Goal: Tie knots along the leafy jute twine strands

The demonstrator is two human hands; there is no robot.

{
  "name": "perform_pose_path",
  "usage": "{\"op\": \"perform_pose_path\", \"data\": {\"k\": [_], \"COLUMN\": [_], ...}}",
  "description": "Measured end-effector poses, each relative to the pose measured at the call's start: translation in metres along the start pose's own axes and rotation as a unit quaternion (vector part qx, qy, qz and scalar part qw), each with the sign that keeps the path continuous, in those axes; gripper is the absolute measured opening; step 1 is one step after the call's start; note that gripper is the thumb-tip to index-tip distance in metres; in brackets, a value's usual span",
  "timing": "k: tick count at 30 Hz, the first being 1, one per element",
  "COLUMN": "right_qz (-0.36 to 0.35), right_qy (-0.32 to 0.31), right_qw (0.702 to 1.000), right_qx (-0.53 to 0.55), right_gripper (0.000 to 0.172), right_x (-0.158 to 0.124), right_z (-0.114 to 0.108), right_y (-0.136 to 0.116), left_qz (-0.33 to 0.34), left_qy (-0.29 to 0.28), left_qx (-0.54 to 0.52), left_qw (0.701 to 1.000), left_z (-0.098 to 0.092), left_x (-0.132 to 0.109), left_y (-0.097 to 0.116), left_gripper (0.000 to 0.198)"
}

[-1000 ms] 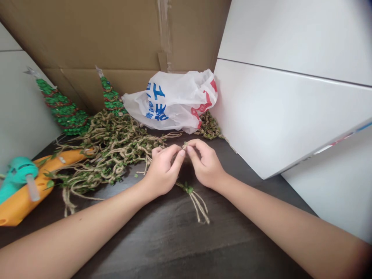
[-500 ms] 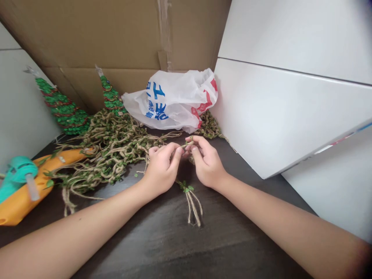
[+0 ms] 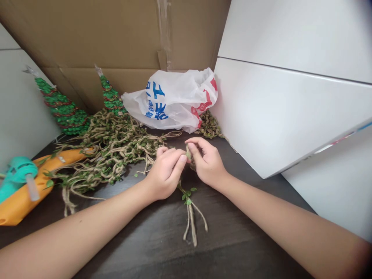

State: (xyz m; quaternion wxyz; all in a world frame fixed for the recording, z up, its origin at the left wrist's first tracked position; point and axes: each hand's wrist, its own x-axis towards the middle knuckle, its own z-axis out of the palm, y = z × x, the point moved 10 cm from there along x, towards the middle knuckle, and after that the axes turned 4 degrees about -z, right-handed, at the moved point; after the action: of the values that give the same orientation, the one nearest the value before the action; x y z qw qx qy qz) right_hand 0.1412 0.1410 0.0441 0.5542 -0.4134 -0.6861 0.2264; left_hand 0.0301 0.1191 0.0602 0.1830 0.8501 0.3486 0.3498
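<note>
Twine tails (image 3: 190, 224) at the end of the leafy strand (image 3: 186, 193) have dropped further toward the near side since the earlier frame, and the hands have parted slightly. The right hand (image 3: 207, 164) is curled narrow, thumb and fingers pinching a small bunch of leaves and twine (image 3: 189, 154). The left hand (image 3: 165, 174) is narrow too, its fingertips closed up against that bunch from the left. From there the strand runs down past the hands and its tails lie on the dark wood table (image 3: 247, 236).

Just left of the hands sits a heap of knotted leafy twine (image 3: 113, 155), reaching an orange holder (image 3: 23, 201) with a teal piece (image 3: 19, 174) on it. Two green beaded trees (image 3: 65, 112) stand far left, before cardboard (image 3: 101, 35). A white plastic bag (image 3: 171, 100) with blue and red print lies far, against white panels (image 3: 290, 104) on the right.
</note>
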Motion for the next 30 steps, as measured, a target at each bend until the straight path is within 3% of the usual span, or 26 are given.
{"op": "perform_pose_path", "data": {"k": [4, 9, 18, 23, 30], "right_qz": [0.013, 0.01, -0.093, -0.103, -0.116], "right_qy": [0.037, -0.008, -0.089, -0.105, -0.123], "right_qw": [0.999, 1.0, 0.991, 0.988, 0.983], "right_qx": [0.025, 0.022, -0.041, -0.055, -0.068], "right_gripper": [0.017, 0.019, 0.016, 0.017, 0.018], "right_x": [-0.001, 0.001, -0.001, -0.003, -0.004], "right_z": [-0.006, 0.002, 0.018, 0.02, 0.024], "right_y": [0.003, 0.001, -0.023, -0.026, -0.026], "left_qz": [-0.003, 0.009, -0.055, -0.064, -0.019], "left_qy": [0.01, 0.049, 0.061, 0.086, 0.053], "left_qx": [-0.017, -0.039, -0.063, -0.125, -0.064], "left_qw": [1.0, 0.998, 0.995, 0.986, 0.996], "left_z": [-0.002, -0.007, -0.004, -0.01, -0.011], "left_x": [-0.001, -0.001, 0.001, -0.002, -0.001], "left_y": [-0.001, 0.001, -0.019, -0.024, -0.008], "left_gripper": [0.032, 0.031, 0.034, 0.025, 0.03]}}
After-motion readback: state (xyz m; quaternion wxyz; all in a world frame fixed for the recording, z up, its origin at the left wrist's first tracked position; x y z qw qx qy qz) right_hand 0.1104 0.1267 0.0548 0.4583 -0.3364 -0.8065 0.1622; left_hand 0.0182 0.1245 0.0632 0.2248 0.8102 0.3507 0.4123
